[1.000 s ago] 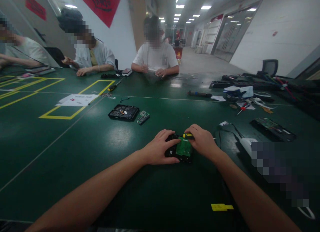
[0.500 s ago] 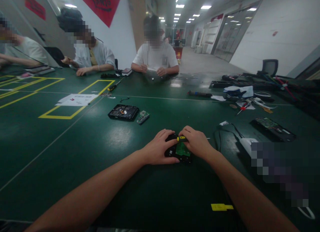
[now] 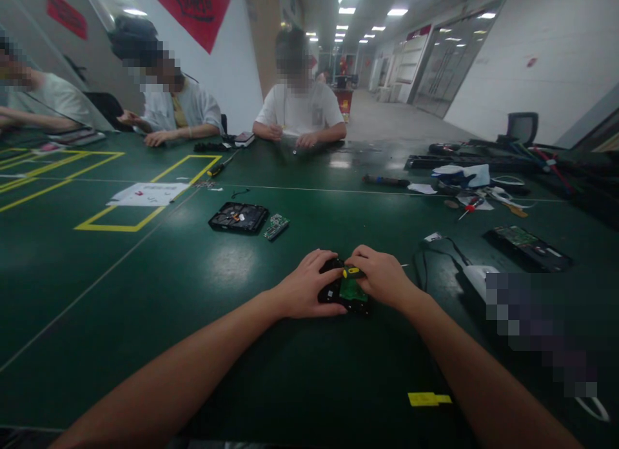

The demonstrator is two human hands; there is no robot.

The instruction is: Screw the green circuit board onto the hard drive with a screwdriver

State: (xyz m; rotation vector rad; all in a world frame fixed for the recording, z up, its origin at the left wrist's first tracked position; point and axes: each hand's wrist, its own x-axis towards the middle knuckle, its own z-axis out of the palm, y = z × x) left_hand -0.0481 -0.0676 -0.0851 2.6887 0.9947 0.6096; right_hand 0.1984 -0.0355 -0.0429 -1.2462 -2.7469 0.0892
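A flat black device with a green circuit board (image 3: 354,291) lies on the table in front of me, partly covered by my hands. My left hand (image 3: 312,286) grips it from the left, thumb along its near edge and fingers over its far side. My right hand (image 3: 380,273) is closed around a screwdriver (image 3: 352,272) with a yellow and black handle, held above the board. The handle end points left and the thin shaft shows past the knuckles on the right, so its tip is not on the board.
Farther left lie an opened black casing (image 3: 238,217) and a loose circuit board (image 3: 277,227). A paper sheet (image 3: 145,193) bears small parts. To the right are another black device (image 3: 528,248), a white cabled object (image 3: 476,275) and a red screwdriver (image 3: 470,208). Several people sit opposite.
The screwdriver's handle has shifted slightly downward and turned in my right hand. My left hand stays on the device. One hand of the person opposite has moved left.
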